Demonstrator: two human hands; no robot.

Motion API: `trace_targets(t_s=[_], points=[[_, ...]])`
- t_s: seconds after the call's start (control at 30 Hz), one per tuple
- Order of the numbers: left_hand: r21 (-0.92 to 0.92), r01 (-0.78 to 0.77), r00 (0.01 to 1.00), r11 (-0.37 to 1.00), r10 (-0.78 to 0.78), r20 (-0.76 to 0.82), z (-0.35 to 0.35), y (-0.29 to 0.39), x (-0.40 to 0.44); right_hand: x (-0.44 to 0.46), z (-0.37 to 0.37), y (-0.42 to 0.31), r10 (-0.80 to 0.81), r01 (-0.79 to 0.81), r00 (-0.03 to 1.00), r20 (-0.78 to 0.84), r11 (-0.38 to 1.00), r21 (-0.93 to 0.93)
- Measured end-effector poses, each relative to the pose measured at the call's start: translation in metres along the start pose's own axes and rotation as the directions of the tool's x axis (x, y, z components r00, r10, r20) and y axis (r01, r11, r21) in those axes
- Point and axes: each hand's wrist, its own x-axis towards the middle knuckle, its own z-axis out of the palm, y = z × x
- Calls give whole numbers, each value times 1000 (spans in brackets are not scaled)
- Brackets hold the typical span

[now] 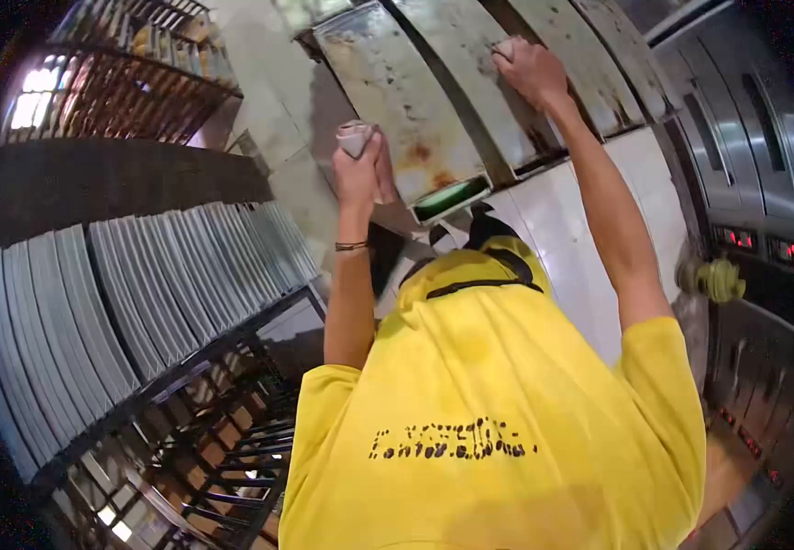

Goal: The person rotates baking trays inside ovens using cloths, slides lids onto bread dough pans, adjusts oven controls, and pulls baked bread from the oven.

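Note:
My left hand (358,176) is closed around a small pale bundle that looks like a folded cloth (354,137), held up beside the nearest stained metal pan (388,78). A dark band circles that wrist. Further forward and to the right, my right hand (539,75) is closed on a similar pale cloth (507,48), over the long metal pans. Whether it touches the metal I cannot tell. The pans lie side by side with dark gaps between them and brown, rust-like marks. One has a green patch (452,197) at its near end.
At left, many thin grey trays (140,293) stand on edge in a row on a dark metal rack (232,440). Another rack with goods (140,69) is at upper left. Steel ovens (750,137) with red displays line the right, beside a yellowish knob-like part (716,278).

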Motion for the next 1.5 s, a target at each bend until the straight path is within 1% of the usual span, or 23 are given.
trace_targets(t_s=[0.07,0.2,0.27,0.5,0.57,0.6,0.67,0.7,0.73,0.9,0.97,1.0,1.03,1.07,1.1,1.17,1.23,1.3,1.33,1.37,1.43,1.47,1.5], points=[[-186,-11,999,982,19,45,0,1,5,2,1,-2,130,-128,991,29,991,-46],[-203,-71,996,977,80,38,1,-2,10,3,-2,-6,157,-156,987,22,986,-66],[-197,-88,995,976,94,21,1,-3,11,4,-8,-9,175,-170,981,90,984,-58],[-104,-123,991,987,127,39,-6,-16,-13,4,-10,-11,136,-137,991,-4,990,-34],[-50,-57,986,997,64,156,-11,-16,-18,5,-8,-9,128,-126,991,46,991,-32],[-58,-88,987,994,95,131,-13,-9,-20,7,-14,-12,131,-130,989,62,991,-30],[-195,-53,972,979,95,214,-18,5,-18,4,-19,-20,104,-104,994,18,994,-28],[-208,-87,975,974,126,183,-25,12,-6,3,-20,-23,79,-80,996,-41,996,-30],[-270,34,985,962,14,174,-34,16,8,3,-28,-30,116,-116,993,0,993,-31],[-333,-158,987,929,144,-67,-54,39,134,6,-45,-44,176,-175,982,68,984,-26],[-182,-119,987,976,96,-129,-58,89,164,9,-44,-44,184,-183,981,64,983,-22],[-194,-124,986,973,98,-135,-59,94,187,10,-41,-42,200,-198,976,84,980,-37],[-5,-134,979,991,132,-156,-61,94,215,11,-37,-39,222,-218,970,102,975,-53],[184,-136,971,974,168,-168,-62,91,245,13,-34,-36,234,-224,963,135,971,-84],[170,-140,972,975,168,-162,-66,75,285,14,-34,-34,237,-226,963,129,969,-98],[332,-164,982,929,184,-31,-63,36,353,14,-35,-36,259,-238,950,173,962,-134],[286,-171,985,943,156,77,-45,63,334,16,-39,-41,295,-277,937,186,954,-119],[177,-126,990,976,135,-39,-38,67,341,16,-33,-38,277,-261,955,110,955,-138],[-166,-101,994,981,94,-50,-32,66,343,17,-30,-37,296,-270,945,143,947,-173],[-158,-86,996,984,79,-50,-36,61,350,17,-29,-39,299,-272,941,158,947,-171],[-198,-109,980,974,139,141,-50,55,382,19,-30,-40,294,-271,944,152,951,-151],[-86,-172,972,981,183,146,-53,52,397,18,-26,-36,284,-251,946,154,947,-199],[-90,-167,973,982,179,144,-54,59,392,19,-25,-37,281,-248,946,158,947,-203]])
